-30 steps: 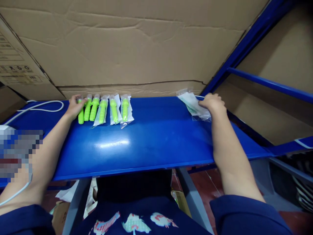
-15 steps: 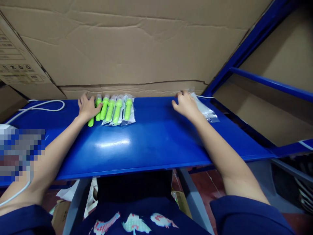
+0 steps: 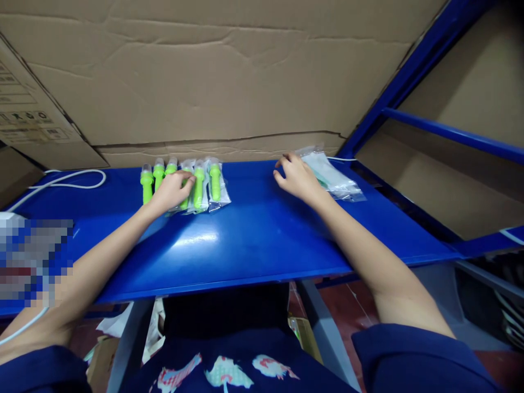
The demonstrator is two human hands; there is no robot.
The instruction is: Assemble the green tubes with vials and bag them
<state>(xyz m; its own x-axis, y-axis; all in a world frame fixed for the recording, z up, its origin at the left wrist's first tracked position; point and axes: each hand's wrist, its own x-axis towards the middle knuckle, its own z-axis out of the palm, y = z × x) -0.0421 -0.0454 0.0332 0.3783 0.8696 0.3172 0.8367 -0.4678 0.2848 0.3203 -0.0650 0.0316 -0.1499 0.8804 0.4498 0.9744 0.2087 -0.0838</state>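
Note:
My left hand (image 3: 170, 191) lies over the row of bright green sticks with clear caps. Its thumb and fingers curl over a bagged green stick (image 3: 184, 203), and I cannot see whether they grip it. Left of the hand stand green sticks without visible bags, one being the leftmost green stick (image 3: 147, 185). To its right lie a bagged green stick (image 3: 198, 188) and another bagged green stick (image 3: 215, 183). My right hand (image 3: 297, 176) is open, fingers bent and apart, beside flat clear plastic bags (image 3: 338, 177) with white and some green inside. Nothing shows between its fingers.
The blue table (image 3: 254, 234) has a cardboard wall (image 3: 245, 82) along its back. A white cable (image 3: 73, 180) loops at the left. Blue frame bars (image 3: 442, 134) with cardboard panels stand at the right.
My left hand has moved right along the green sticks. The three leftmost sticks now stand further left, spaced apart. My right hand has shifted slightly left, uncovering more of the plastic bags.

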